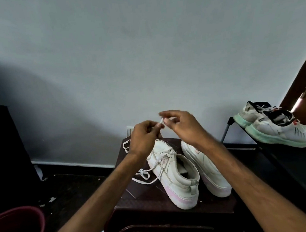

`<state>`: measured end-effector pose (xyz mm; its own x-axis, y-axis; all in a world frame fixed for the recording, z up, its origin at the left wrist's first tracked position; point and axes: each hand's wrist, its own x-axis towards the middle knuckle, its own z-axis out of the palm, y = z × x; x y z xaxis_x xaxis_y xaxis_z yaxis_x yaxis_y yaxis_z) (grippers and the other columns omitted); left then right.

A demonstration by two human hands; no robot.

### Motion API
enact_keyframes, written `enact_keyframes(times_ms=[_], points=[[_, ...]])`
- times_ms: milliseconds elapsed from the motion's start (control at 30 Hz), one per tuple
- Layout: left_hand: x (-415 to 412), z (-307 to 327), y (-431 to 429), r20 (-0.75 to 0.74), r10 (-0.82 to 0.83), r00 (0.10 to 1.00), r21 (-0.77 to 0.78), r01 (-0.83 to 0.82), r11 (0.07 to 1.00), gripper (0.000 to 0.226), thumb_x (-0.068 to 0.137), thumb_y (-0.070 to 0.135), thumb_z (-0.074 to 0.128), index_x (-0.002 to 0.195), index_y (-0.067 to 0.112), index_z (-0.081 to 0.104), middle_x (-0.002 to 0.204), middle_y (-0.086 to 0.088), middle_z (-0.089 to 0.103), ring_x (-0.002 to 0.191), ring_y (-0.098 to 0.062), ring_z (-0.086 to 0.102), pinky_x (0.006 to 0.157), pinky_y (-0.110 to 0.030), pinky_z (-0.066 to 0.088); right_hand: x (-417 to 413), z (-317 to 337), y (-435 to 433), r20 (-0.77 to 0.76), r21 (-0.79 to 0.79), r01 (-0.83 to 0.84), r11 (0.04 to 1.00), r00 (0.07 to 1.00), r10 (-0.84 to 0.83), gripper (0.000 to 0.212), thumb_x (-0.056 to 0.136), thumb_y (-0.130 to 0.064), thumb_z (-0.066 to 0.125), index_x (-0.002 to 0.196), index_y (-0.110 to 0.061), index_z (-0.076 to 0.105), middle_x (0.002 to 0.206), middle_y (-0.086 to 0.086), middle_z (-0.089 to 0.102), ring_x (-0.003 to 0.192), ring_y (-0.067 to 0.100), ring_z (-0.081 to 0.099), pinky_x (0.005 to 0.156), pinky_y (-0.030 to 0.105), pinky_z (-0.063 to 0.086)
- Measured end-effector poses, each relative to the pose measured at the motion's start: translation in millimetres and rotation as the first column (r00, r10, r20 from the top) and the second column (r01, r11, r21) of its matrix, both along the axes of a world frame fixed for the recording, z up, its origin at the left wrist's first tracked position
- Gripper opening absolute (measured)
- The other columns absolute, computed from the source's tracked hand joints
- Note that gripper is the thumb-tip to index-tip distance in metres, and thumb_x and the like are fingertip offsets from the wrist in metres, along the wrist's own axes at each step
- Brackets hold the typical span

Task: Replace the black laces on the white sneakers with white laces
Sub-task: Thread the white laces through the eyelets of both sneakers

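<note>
Two white sneakers stand side by side on a dark stool [148, 195], heels toward me. The left sneaker [174, 175] carries a white lace [161, 158] through its eyelets, with loose ends trailing onto the stool at its left. The right sneaker [207, 170] is partly hidden by my right forearm. Above the toes, my left hand [144, 137] and my right hand [181, 126] are raised close together, and each pinches the tip of a white lace end [161, 120] between thumb and fingers. No black lace is visible.
A second pair of white sneakers with green soles [278, 125] sits on a dark rack at the right. A red bucket [17, 227] is at the lower left. A grey wall is close behind the stool, and a brown door edge [304, 76] is at the far right.
</note>
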<state>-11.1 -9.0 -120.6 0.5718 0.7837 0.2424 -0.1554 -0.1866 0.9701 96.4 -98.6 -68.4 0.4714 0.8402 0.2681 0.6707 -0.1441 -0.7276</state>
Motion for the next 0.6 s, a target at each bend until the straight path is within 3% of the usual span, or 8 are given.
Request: enact_keyframes(times_ms=[67,133,200,300,400,500,600], points=[[0.4,-11.3,-5.3,-0.091,0.027,0.995,0.030,-0.025,0.999,0.012,0.094,0.016,0.061,0.089,0.009,0.070,0.060,0.000,0.063,0.040,0.003,0.044,0.046,-0.016,0.032,6.9,-5.5,-23.9,0.133,-0.289,-0.031,0.957,0.988,0.072,0.042,0.100,-0.025,0.053,0.142,-0.019,0.049,0.131,-0.002,0.060,0.116,0.013,0.058,0.103,0.030,0.044],[1.3,-17.5,-16.1,-0.166,0.072,0.983,0.087,-0.058,0.995,0.013,0.093,0.020,0.063,0.087,0.011,0.070,0.066,0.001,0.066,0.041,0.003,0.046,0.049,-0.019,0.035,10.8,-11.9,-46.8,0.133,-0.539,-0.109,0.835,0.968,0.212,0.039,0.098,-0.028,0.055,0.137,-0.021,0.053,0.129,-0.005,0.061,0.114,0.012,0.059,0.101,0.029,0.045],[4.6,-21.4,-26.2,-0.220,0.130,0.967,0.195,-0.087,0.977,0.014,0.091,0.026,0.064,0.084,0.016,0.069,0.072,0.006,0.069,0.060,-0.001,0.059,0.063,-0.026,0.043,10.0,-21.5,-58.5,0.129,-0.618,-0.102,0.779,0.965,0.228,0.032,0.093,-0.022,0.061,0.125,-0.022,0.062,0.119,-0.004,0.067,0.102,0.010,0.062,0.090,0.027,0.048],[9.5,-26.0,-42.0,-0.292,0.241,0.925,0.409,-0.107,0.906,0.014,0.092,0.034,0.056,0.090,0.022,0.064,0.085,0.007,0.071,0.083,-0.014,0.065,0.075,-0.034,0.049,5.8,-41.5,-55.3,0.294,-0.469,0.086,0.879,0.954,0.063,0.021,0.090,-0.020,0.060,0.109,-0.022,0.068,0.103,0.002,0.071,0.091,0.020,0.063,0.077,0.030,0.049],[11.8,-35.6,-57.7,-0.346,0.336,0.876,0.630,-0.048,0.775,0.017,0.094,0.040,0.046,0.101,0.028,0.054,0.094,0.006,0.069,0.088,-0.022,0.064,0.071,-0.037,0.048,6.7,-63.3,-51.0,0.362,-0.283,0.224,0.933,0.925,-0.112,0.021,0.094,-0.026,0.051,0.101,-0.021,0.070,0.095,0.010,0.072,0.091,0.031,0.064,0.077,0.039,0.051],[15.0,-40.7,-61.5,-0.395,0.409,0.823,0.717,-0.002,0.697,0.019,0.096,0.042,0.042,0.105,0.028,0.052,0.099,0.005,0.068,0.092,-0.023,0.064,0.067,-0.035,0.044,17.5,-77.1,-50.8,0.270,-0.206,0.254,0.945,0.943,-0.195,0.025,0.097,-0.028,0.050,0.098,-0.018,0.072,0.096,0.009,0.073,0.094,0.029,0.065,0.081,0.041,0.050],[16.8,-39.2,-57.9,-0.418,0.407,0.812,0.683,-0.014,0.730,0.019,0.092,0.043,0.047,0.102,0.028,0.054,0.097,0.005,0.068,0.091,-0.022,0.064,0.067,-0.034,0.048,24.1,-82.5,-51.4,0.158,-0.168,0.265,0.949,0.958,-0.240,0.022,0.097,-0.025,0.053,0.098,-0.017,0.073,0.096,0.005,0.074,0.093,0.023,0.066,0.081,0.036,0.050]])
